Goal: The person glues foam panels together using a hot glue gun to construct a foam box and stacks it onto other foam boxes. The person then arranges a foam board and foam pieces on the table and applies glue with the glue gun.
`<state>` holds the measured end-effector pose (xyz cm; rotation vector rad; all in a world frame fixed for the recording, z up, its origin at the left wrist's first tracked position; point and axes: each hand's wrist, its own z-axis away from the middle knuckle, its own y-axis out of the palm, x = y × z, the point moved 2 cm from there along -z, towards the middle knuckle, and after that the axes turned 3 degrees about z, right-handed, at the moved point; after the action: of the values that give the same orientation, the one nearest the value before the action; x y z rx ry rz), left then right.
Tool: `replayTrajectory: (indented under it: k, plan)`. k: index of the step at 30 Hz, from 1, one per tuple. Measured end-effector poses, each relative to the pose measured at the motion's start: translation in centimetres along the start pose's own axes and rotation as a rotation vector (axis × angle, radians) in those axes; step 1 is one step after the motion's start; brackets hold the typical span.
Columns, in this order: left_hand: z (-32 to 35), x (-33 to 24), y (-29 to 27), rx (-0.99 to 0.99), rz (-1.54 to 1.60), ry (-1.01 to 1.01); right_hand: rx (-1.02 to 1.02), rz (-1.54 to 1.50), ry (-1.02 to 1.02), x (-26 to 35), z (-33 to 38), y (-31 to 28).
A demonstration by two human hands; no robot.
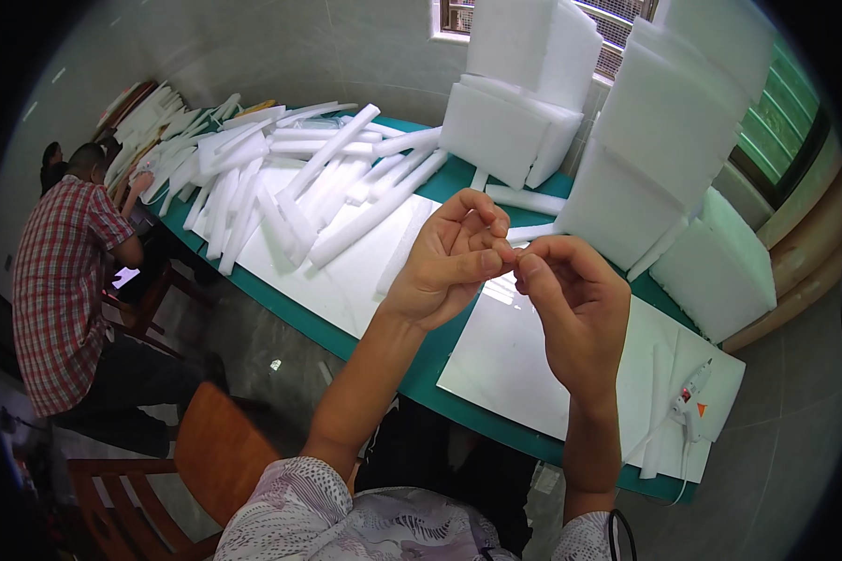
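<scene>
My left hand (449,262) and my right hand (575,309) are raised above the green table (398,374), fingertips touching each other at the middle of the view. The fingers of both are curled and pinched together where they meet. Whether something tiny sits between the fingertips I cannot tell. Below the hands lie flat white foam sheets (510,360). A white hot-glue gun (690,400) rests on a foam sheet at the table's right end, well apart from my right hand.
Many long white foam strips (299,192) cover the table's far left. Big white foam blocks (646,159) are stacked at the back right near a window. A person in a checked shirt (56,280) sits at the left. A wooden chair (210,458) stands close by.
</scene>
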<state>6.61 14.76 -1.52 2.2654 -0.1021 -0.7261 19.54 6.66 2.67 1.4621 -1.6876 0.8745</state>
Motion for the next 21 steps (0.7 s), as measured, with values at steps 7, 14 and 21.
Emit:
replayTrajectory:
  k: [7, 14, 21]
  plan:
    - [2.4, -1.3, -1.4, -0.121, -0.173, 0.042, 0.04, 0.124, 0.023, -0.9, 0.7, -0.1]
    - [4.4, -0.3, -1.7, -0.204, -0.239, 0.016, 0.002, 0.385, -0.009, -1.0, 1.8, 3.1]
    - [6.2, -1.8, -3.6, -0.283, -0.208, 0.012, 0.054, 0.443, -0.105, -3.3, 1.4, 4.8]
